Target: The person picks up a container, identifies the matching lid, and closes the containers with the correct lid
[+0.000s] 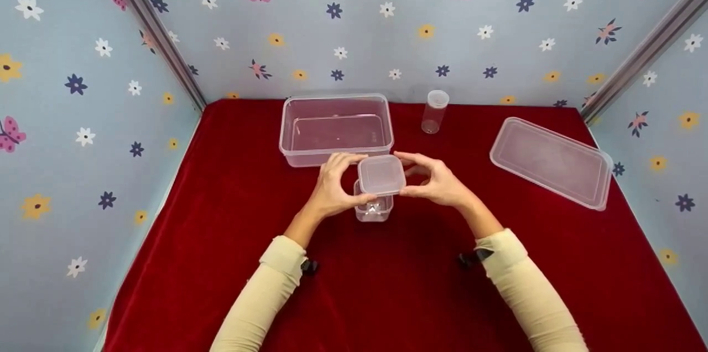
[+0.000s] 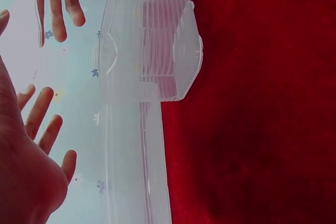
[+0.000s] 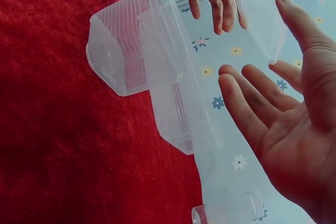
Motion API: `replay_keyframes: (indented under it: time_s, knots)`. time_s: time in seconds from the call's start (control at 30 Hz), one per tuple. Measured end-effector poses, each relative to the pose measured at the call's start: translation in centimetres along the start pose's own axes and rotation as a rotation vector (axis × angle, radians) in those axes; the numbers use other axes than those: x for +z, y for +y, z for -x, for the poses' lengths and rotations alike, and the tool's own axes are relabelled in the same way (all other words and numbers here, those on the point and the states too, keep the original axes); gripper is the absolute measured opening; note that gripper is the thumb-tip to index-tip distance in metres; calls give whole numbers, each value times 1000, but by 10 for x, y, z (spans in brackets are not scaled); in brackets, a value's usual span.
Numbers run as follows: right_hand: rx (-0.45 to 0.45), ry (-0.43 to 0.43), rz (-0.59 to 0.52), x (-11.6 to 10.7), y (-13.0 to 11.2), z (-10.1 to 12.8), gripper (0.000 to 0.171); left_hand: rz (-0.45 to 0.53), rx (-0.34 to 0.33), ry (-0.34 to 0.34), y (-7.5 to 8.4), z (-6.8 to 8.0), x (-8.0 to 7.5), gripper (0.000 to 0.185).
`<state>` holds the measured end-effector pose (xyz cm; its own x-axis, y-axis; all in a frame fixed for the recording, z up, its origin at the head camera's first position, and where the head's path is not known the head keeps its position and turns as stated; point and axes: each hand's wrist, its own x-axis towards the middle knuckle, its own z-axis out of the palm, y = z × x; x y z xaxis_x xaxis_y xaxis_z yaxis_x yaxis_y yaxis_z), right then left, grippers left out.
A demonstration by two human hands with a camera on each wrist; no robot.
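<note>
- Two cream sleeves (image 1: 265, 291) came in from the bottom edge, and the picture cut them off there.
- The left hand (image 1: 332, 186) and the right hand (image 1: 437, 181) held a small square lid (image 1: 380, 175) between their fingertips, one hand on each side.
- The fingers were bent only a little and the palms stayed wide open, as the wrist views showed.
- The lid was just above a small clear box (image 1: 374, 208), which stood on the red cloth (image 1: 232, 186).
- The lid and the hands hid the top of the small box, so it was hard to tell if the lid touched it.
- A big clear tub (image 1: 336, 129) stood just behind the hands.
- A little round jar (image 1: 434, 112) with a white cap stood to the right of the tub.
- A big flat lid (image 1: 552, 162) lay well apart on the right.
- Walls with flowers and butterflies (image 1: 354, 25) stood all around.
- No words could be read on anything.
</note>
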<state>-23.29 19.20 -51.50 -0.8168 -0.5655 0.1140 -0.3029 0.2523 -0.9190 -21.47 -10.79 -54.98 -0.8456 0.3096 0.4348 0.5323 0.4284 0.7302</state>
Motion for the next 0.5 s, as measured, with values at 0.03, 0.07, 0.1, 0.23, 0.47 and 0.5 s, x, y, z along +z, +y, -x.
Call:
replay_keyframes:
  time_s: [0.03, 0.07, 0.1, 0.23, 0.47, 0.5]
  knots:
    - [-7, 1, 5, 1, 0, 0, 81, 0, 2, -3, 0, 0, -1, 88]
    - [-15, 2, 9, 1, 1, 0, 81, -1, 4, -6, -1, 1, -1, 88]
    - [-21, 3, 8, 2, 1, 0, 81, -2, 4, -10, -1, 1, -2, 88]
    - [-44, 7, 7, 6, 4, -2, 80, -6, -2, -22, -4, 3, -3, 89]
    - [-58, 29, 53, 14, 15, -3, 78, -22, -23, -49, -13, 13, 1, 88]
    - [-57, 32, 59, 15, 17, -3, 78, -26, -26, -52, -15, 14, 1, 88]
